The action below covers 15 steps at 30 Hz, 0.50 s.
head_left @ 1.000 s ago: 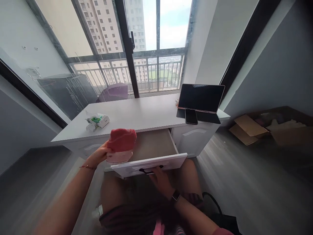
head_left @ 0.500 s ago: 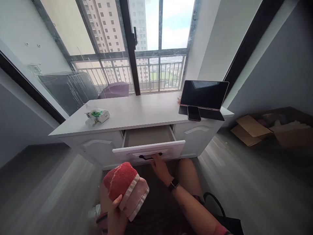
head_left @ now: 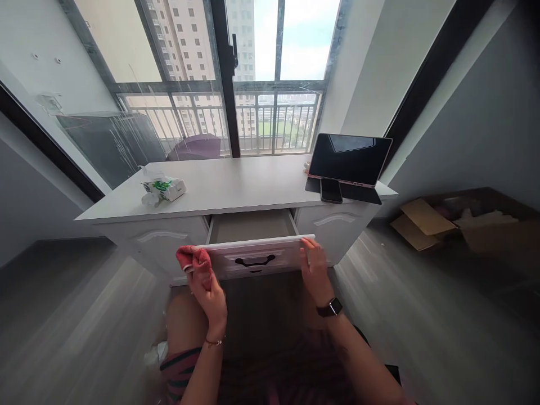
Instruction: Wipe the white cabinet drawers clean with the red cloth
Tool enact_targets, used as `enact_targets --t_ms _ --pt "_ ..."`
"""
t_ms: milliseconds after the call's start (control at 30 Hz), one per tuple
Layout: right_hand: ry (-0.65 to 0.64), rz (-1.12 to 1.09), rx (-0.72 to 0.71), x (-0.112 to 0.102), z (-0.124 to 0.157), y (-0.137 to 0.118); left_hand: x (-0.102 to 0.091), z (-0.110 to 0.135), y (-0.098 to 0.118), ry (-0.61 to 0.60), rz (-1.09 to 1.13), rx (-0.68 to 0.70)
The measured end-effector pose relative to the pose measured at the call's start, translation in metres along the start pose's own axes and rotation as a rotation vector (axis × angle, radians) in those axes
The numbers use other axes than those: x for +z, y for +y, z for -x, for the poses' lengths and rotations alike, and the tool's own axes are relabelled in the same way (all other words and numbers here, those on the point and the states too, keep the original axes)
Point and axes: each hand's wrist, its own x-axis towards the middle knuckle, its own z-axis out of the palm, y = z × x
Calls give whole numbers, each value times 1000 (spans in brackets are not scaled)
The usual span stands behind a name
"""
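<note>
Beyond our grip stands the white desk [head_left: 236, 183], its drawer [head_left: 253, 249] partly out. Our right hand [head_left: 315, 274] touches the drawer's right corner, clasping or not we cannot tell; at its left corner, our left hand [head_left: 211, 301] pinches the red cloth [head_left: 194, 260].

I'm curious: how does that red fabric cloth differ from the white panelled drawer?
The red fabric cloth is bunched up, while the white panelled drawer has a flat, straight-edged front. The cloth is much smaller than the drawer. The cloth is held in the left hand; the drawer stands open, with a dark curved handle on its front and the right hand at its top edge. Both have a hand on them.
</note>
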Motion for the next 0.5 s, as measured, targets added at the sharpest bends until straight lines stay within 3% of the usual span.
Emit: enact_targets --t_ms 100,200,367,500 --pt "-35 83 -88 -3 -20 19 37 1 -5 -41 -134 257" --pt "-87 133 -93 -1 -28 25 64 15 -14 -70 -198 316" --pt "-89 118 -23 -3 -32 16 85 44 -29 -170 -308 441" --pt "-120 70 41 -8 -34 13 94 63 -25 -385 -481 554"
